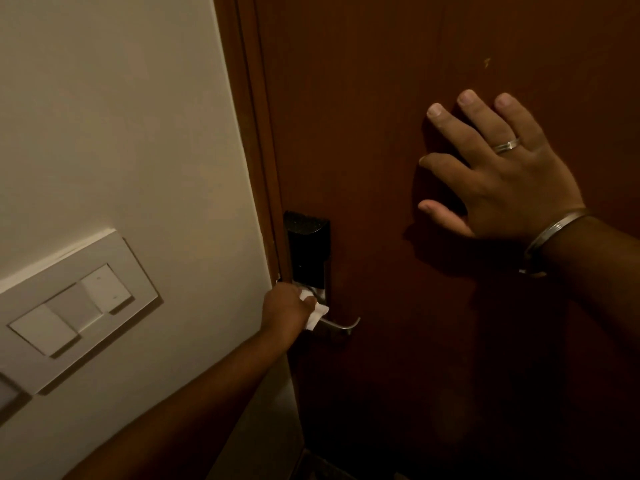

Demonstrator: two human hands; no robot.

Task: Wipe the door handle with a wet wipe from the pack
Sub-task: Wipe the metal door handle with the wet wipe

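Observation:
A silver lever door handle (341,324) sticks out to the right below a black lock plate (307,249) on a dark brown door (381,98). My left hand (284,308) is closed around a white wet wipe (316,316) and presses it on the handle's inner end, near the lock plate. My right hand (498,168) lies flat on the door, fingers spread, above and to the right of the handle; it wears a ring and a metal bracelet. The pack of wipes is not in sight.
A cream wall (121,116) fills the left side, with a white switch panel (72,306) low on it. The brown door frame (258,133) runs down between wall and door. The lighting is dim.

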